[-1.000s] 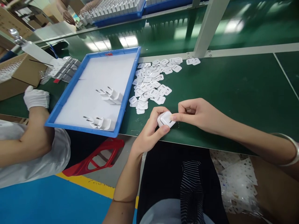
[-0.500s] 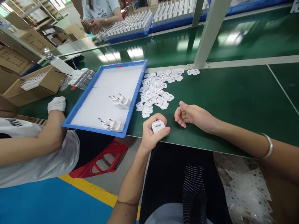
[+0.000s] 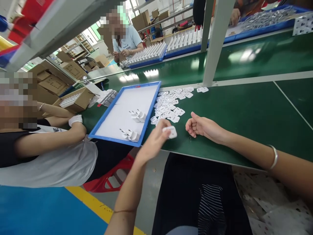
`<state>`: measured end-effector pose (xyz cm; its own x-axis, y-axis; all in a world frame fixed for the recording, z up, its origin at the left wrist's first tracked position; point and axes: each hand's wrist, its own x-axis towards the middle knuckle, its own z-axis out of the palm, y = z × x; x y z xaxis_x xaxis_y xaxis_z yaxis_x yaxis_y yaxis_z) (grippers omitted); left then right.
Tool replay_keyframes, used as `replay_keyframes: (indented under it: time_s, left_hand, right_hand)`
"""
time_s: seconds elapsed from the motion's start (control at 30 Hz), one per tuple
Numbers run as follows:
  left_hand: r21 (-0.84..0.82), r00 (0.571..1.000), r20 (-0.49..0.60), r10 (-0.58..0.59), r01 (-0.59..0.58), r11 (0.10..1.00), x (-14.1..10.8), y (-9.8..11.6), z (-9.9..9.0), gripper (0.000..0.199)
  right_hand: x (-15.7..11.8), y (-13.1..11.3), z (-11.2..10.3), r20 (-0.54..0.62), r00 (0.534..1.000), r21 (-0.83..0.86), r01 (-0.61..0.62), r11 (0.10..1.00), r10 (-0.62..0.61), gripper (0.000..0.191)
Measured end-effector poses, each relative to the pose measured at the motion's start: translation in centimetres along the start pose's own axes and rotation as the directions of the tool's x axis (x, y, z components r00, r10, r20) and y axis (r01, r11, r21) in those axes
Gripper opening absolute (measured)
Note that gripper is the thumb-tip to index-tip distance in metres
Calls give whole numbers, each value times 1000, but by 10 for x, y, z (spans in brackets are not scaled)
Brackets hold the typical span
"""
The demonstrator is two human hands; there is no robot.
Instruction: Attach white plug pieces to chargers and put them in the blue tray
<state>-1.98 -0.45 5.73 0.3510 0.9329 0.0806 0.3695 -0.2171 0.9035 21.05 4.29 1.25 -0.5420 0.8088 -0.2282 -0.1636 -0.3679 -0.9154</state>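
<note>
My left hand [image 3: 154,140] is closed on a small white rounded piece [image 3: 170,132], held near the table's front edge; the print on it is not readable now. Resting on the green table [image 3: 234,114], my right hand [image 3: 199,126] has loosely curled fingers, with nothing visible in them. Between and behind the hands lies a pile of white printed plates [image 3: 168,106]. To the left a blue-rimmed tray [image 3: 140,139] holds white plug pieces with metal pins [image 3: 138,116], in two small groups.
At left a person [image 3: 49,143] sits with a gloved hand on the table. A cardboard box [image 3: 81,101] stands beyond. A metal post [image 3: 215,49] rises behind the pile. Filled trays and another person [image 3: 129,40] are across the line.
The view has tilted up, showing more of the background. My left hand has turned, so the white piece lies flatter and its print no longer shows. My right hand has hardly moved.
</note>
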Motion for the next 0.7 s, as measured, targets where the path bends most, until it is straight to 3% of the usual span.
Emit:
replay_keyframes:
  time_s: [0.1,0.2,0.27,0.33,0.4,0.5,0.6,0.7]
  left_hand:
    - [317,987,-125,-105,139,938,-3,30,-53,37]
    - [678,939,-302,-164,333,655,3,51,-94,39]
    - [794,907,-370,-202,422,438,11,53,-107,38]
    - [845,892,-378,-249,442,300,18,47,-110,37]
    - [875,893,-325,-311,409,258,24,39,-107,35]
    - [896,881,-200,-429,342,284,29,30,-101,35]
    - [899,839,-144,-524,332,286,36,27,-102,51]
    - [883,789,-137,-598,371,287,45,26,-109,55]
  right_hand:
    - [-1,-1,1,3,1000,1,-6,1000,6,63]
    - [-1,-1,2,16,1000,-7,-11,1000,11,62]
    - [-2,-2,2,19,1000,-17,-18,1000,19,60]
    - [-1,-2,3,13,1000,-31,-24,999,25,60]
    - [-1,-2,3,9,1000,-46,-29,999,30,60]
    - [-1,-3,4,14,999,-56,-31,998,32,59]
    - [-1,-4,3,15,999,-69,-35,997,36,58]
    - [-1,-3,1,15,999,-81,-38,996,39,58]
